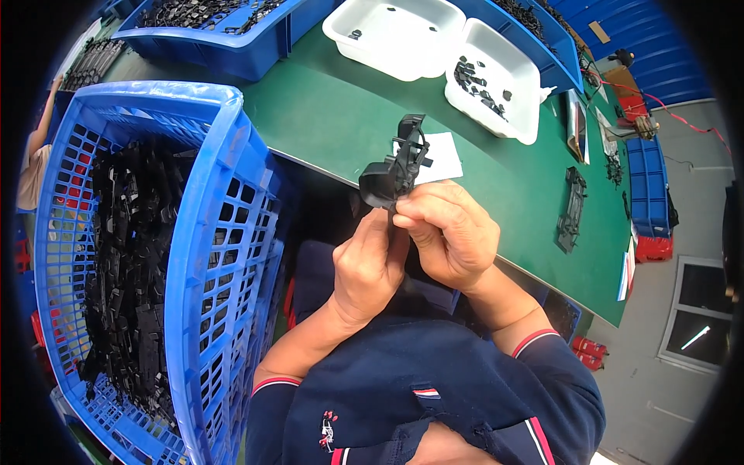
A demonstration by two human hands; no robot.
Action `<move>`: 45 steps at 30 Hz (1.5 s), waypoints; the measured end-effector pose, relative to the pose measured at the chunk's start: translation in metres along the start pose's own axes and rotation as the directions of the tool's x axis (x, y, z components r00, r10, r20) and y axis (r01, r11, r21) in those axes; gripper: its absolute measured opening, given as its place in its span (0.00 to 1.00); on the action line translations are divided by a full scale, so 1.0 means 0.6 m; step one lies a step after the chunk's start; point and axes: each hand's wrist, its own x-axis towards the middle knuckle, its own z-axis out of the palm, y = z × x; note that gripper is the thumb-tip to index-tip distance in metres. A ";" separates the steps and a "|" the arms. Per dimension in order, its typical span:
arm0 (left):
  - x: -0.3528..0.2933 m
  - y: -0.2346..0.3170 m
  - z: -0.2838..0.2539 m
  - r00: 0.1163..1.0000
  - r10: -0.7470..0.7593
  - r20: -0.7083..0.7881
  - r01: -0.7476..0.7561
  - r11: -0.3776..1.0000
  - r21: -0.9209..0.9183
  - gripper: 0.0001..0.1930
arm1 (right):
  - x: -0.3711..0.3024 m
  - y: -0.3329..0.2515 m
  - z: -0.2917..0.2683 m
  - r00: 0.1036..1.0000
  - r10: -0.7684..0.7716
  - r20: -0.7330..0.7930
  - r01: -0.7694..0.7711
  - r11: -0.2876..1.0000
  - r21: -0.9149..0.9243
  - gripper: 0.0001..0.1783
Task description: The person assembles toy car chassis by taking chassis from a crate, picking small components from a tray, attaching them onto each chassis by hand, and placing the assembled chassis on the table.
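Both my hands meet in front of me at the near edge of the green table, around a black molded plastic part (401, 159). My left hand (366, 263) is closed on the part's lower end, with its fingertips partly hidden. From the other side, my right hand (453, 232) pinches the same end between thumb and fingers. The part stands up from my fingertips, with a curved cup-like piece on its left side and small pegs and ribs on its right. Behind it, a white sheet of paper (444, 157) lies on the table.
At my left stands a big blue slatted crate (205, 194) heaped with black parts. White trays (403, 58) and blue bins (263, 46) with small black pieces line the back of the green table (325, 116). Another black part (572, 209) lies at the right. A person's arm (46, 116) shows far left.
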 end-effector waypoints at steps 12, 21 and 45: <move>-0.009 -0.002 -0.004 0.996 -0.079 0.051 0.084 0.991 -0.106 0.13 | -0.027 -0.034 -0.022 0.925 0.372 0.081 -0.376 0.856 0.354 0.18; -0.017 -0.002 0.005 0.994 -0.093 0.050 0.100 0.983 -0.154 0.11 | -0.008 -0.048 -0.037 0.626 0.675 0.391 -0.741 0.357 0.569 0.08; -0.016 0.003 0.003 0.961 -0.211 0.180 0.256 0.923 -0.288 0.02 | 0.003 -0.047 -0.030 0.500 0.764 0.407 -0.807 0.241 0.539 0.08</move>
